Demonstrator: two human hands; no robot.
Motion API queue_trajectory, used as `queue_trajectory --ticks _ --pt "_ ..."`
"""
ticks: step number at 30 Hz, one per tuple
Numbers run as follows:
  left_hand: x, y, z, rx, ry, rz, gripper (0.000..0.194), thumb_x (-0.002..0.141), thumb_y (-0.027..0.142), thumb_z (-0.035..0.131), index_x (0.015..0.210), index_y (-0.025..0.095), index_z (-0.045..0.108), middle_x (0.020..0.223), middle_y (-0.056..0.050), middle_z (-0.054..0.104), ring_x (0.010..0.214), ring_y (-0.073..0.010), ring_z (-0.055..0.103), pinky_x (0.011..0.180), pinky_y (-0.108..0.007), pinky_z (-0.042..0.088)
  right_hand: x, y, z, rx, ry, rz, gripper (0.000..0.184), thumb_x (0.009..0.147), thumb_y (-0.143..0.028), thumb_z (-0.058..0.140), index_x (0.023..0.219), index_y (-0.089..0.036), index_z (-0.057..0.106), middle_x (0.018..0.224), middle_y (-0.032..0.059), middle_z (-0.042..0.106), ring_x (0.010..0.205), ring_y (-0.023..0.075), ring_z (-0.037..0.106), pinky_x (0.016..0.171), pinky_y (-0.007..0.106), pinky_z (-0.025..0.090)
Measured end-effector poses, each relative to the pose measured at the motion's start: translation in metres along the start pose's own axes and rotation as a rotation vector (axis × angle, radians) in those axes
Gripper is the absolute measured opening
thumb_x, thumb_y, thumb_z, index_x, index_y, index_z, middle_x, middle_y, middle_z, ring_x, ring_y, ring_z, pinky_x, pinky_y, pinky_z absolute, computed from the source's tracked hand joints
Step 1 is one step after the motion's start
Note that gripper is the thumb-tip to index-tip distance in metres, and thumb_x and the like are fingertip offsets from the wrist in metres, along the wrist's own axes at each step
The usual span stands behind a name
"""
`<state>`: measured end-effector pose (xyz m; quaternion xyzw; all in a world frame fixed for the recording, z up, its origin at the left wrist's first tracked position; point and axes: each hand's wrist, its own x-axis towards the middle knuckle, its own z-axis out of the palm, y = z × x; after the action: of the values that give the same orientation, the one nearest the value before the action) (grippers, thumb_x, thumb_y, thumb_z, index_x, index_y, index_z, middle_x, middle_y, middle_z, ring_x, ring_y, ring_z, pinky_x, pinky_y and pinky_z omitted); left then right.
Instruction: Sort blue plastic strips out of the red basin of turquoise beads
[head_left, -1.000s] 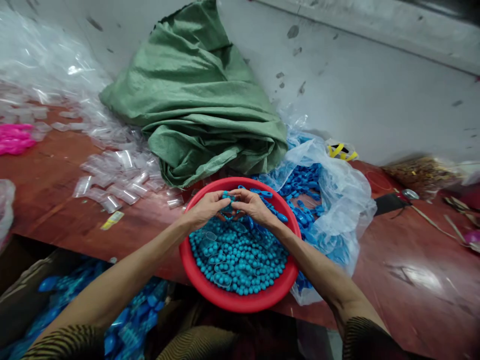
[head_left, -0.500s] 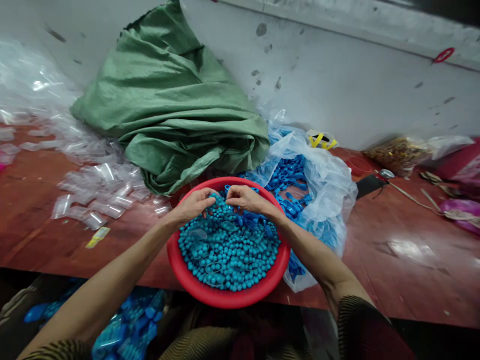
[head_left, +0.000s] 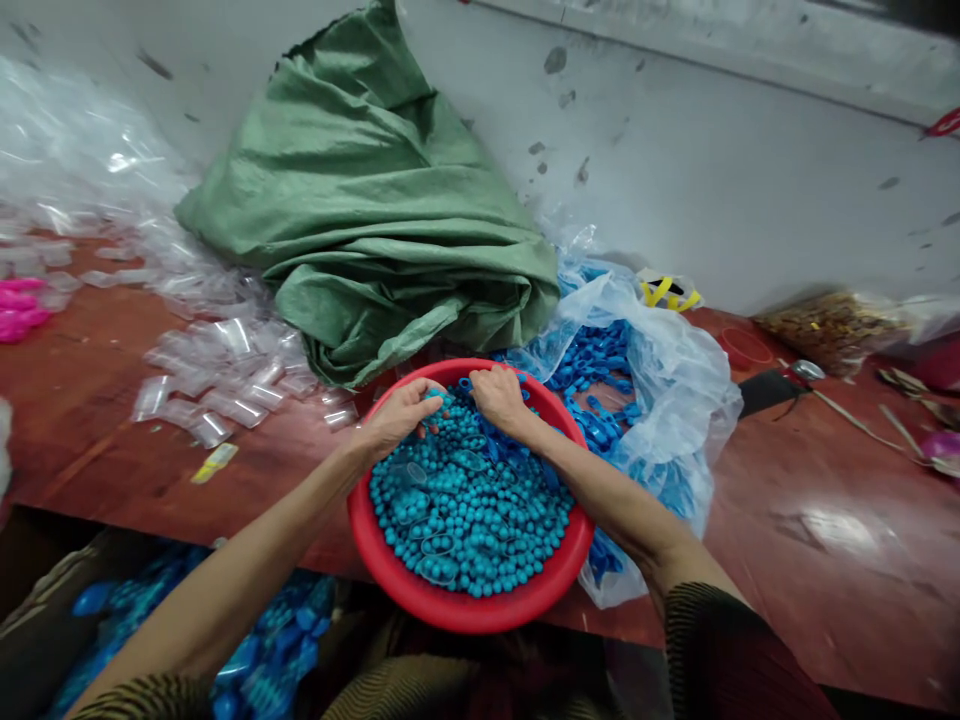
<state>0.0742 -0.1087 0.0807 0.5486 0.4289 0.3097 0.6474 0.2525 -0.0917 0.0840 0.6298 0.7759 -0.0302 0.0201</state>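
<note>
A red plastic basin sits at the table's near edge, filled with small teal beads and a few clear oval shells. My left hand rests on the beads at the basin's far left, fingers curled into them. At the far rim my right hand digs into the beads and blue plastic pieces, its fingers bent and partly buried. What either hand holds is hidden.
A crumpled green sack lies behind the basin. A clear bag of blue plastic parts lies to its right. Small clear sleeves are scattered on the red table at left. Blue packets lie below the table edge.
Both hands went from pinching a blue piece together above the basin down into the beads at its far rim. The camera view shifted slightly.
</note>
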Motion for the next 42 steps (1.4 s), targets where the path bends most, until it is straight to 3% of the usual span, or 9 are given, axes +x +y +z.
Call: queue_trajectory --ticks 2,5,8,12,15,20,26,30,42 --pt "0.001 -0.002 -0.002 -0.004 -0.020 0.009 0.042 0.069 0.045 0.066 0.094 0.015 0.051 0.073 0.000 0.062 0.052 -0.0092 0.056 0.041 -0.018 0.035 -0.001 0.005 0.003 0.086 0.069 -0.016 0.025 0.089 -0.024 0.048 0.105 -0.012 0.063 0.107 0.0183 0.066 0.104 0.0296 0.055 0.088 0.043 0.039" --pt "0.003 -0.004 -0.003 0.014 -0.036 0.032 0.040 0.072 0.044 0.064 0.096 0.015 0.050 0.074 0.000 0.061 0.052 -0.0083 0.055 0.040 -0.017 0.036 -0.008 0.014 0.002 0.474 0.112 -0.113 0.028 0.090 -0.026 0.047 0.111 -0.013 0.060 0.104 0.0118 0.067 0.095 0.0222 0.058 0.086 0.036 0.042" --pt "0.004 -0.005 0.001 0.030 -0.023 0.074 0.037 0.073 0.041 0.064 0.097 0.016 0.050 0.077 0.002 0.057 0.054 -0.0080 0.054 0.039 -0.017 0.038 -0.016 0.015 0.003 0.893 -0.048 -0.254 0.031 0.091 -0.025 0.042 0.115 -0.016 0.058 0.089 0.0040 0.066 0.073 0.0133 0.058 0.069 0.026 0.047" --pt "0.002 -0.005 0.008 0.031 -0.035 0.076 0.037 0.073 0.037 0.063 0.101 0.017 0.047 0.076 0.003 0.054 0.052 -0.0082 0.054 0.038 -0.018 0.040 -0.025 0.012 0.005 1.060 -0.195 -0.266 0.034 0.090 -0.024 0.040 0.117 -0.018 0.059 0.084 0.0023 0.063 0.063 0.0102 0.054 0.057 0.021 0.046" --pt "0.001 -0.006 0.012 0.049 -0.034 0.085 0.039 0.074 0.034 0.061 0.106 0.017 0.046 0.073 0.003 0.054 0.050 -0.0083 0.053 0.036 -0.018 0.037 -0.030 0.011 0.003 1.070 -0.206 -0.234 0.036 0.091 -0.025 0.039 0.121 -0.019 0.058 0.084 0.0026 0.062 0.061 0.0097 0.053 0.053 0.020 0.044" --pt "-0.002 -0.005 0.019 0.108 -0.010 0.095 0.048 0.075 0.029 0.058 0.120 0.018 0.043 0.076 0.002 0.056 0.044 -0.0060 0.048 0.035 -0.018 0.034 -0.036 0.006 0.000 0.928 -0.012 -0.238 0.034 0.091 -0.024 0.040 0.118 -0.019 0.061 0.074 0.0006 0.060 0.057 0.0091 0.050 0.059 0.022 0.043" --pt "-0.011 0.001 0.023 0.051 -0.008 0.125 0.062 0.077 0.033 0.056 0.134 0.020 0.036 0.079 0.000 0.056 0.047 -0.0070 0.049 0.038 -0.018 0.036 -0.041 0.005 -0.007 0.997 -0.041 -0.233 0.033 0.092 -0.029 0.039 0.107 -0.016 0.066 0.061 -0.0026 0.052 0.055 0.0103 0.048 0.057 0.021 0.040" --pt "-0.013 0.001 0.023 0.056 -0.020 0.119 0.061 0.076 0.033 0.058 0.133 0.020 0.041 0.076 0.001 0.055 0.047 -0.0065 0.046 0.039 -0.019 0.036 -0.050 0.005 -0.015 0.819 0.043 -0.330 0.030 0.093 -0.026 0.039 0.095 -0.016 0.067 0.072 -0.0001 0.058 0.064 0.0111 0.048 0.065 0.022 0.038" --pt "-0.016 0.000 0.030 0.076 0.028 0.125 0.047 0.075 0.032 0.057 0.119 0.017 0.051 0.069 0.003 0.051 0.045 -0.0064 0.040 0.040 -0.020 0.035 -0.056 0.008 -0.017 0.623 0.004 -0.442 0.026 0.094 -0.023 0.035 0.098 -0.016 0.060 0.082 0.0040 0.063 0.072 0.0138 0.054 0.069 0.024 0.038"
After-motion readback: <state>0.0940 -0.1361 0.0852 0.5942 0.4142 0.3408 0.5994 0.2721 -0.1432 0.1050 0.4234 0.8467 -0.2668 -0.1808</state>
